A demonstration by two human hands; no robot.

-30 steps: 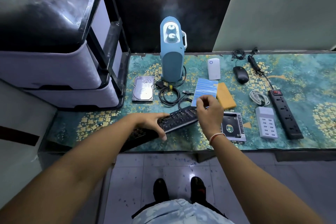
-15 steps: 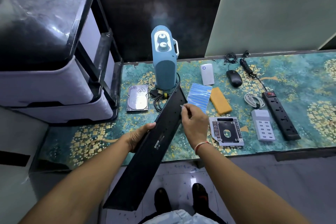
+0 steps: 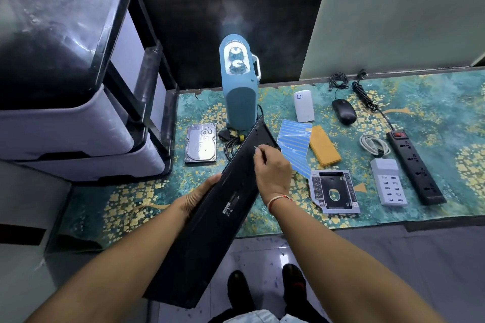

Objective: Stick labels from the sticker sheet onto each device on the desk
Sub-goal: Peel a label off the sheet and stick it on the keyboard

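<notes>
Keyboard point(image 3: 210, 212), flipped underside up and tilted off the counter point(image 3: 420, 113), looks long, stiff and light. Left hand point(image 3: 195, 198) grips its long edge near the middle; right hand point(image 3: 271, 168) pinches a small, flimsy label point(image 3: 256, 147) against its back.

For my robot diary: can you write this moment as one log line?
left hand: grips flipped long black keyboard | right hand: pinches small label at its underside | blue striped sticker sheet: on desk

Long black plastic keyboard point(image 3: 210, 223) held off the worktop, underside up, tilted diagonally, far end near the blue heater. Small pale label point(image 3: 256, 147) at its upper underside (detail unclear). Blue striped sticker sheet point(image 3: 295, 144) lies flat, just right of it.
</notes>
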